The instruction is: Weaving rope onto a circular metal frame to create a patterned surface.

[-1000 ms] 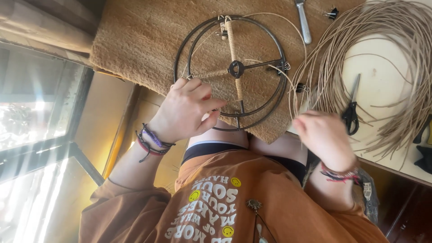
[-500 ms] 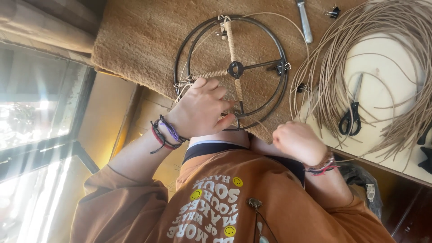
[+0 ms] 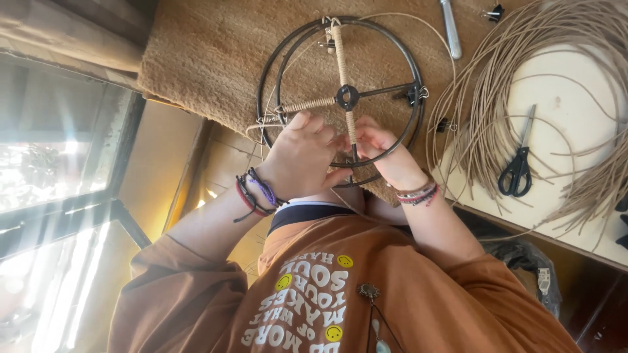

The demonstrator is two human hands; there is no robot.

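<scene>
The round wire frame (image 3: 340,98) lay flat on a coarse brown mat (image 3: 209,52), directly beyond both hands, its face turned up toward the camera; being a ring, it had no long axis of its own, but its four spokes crossed at a dark hub (image 3: 347,97), one pair running straight away from the hands and the other pair running side to side; the spoke beyond the hub and the one reaching toward the left hand were bound in pale cord, the near spoke partly so, and the spoke on the right side was bare dark metal; the left hand (image 3: 302,157) was curled closed over the near left part of the rim, fingers bent toward the near spoke; the right hand (image 3: 383,153) was pinched closed at that same near spoke just beside the left, though what lay between its fingertips could not be made out; well to the right of the right hand a big coil of tan cord (image 3: 556,98) spread over a pale board (image 3: 575,216), with black scissors (image 3: 518,167) lying on it.
</scene>
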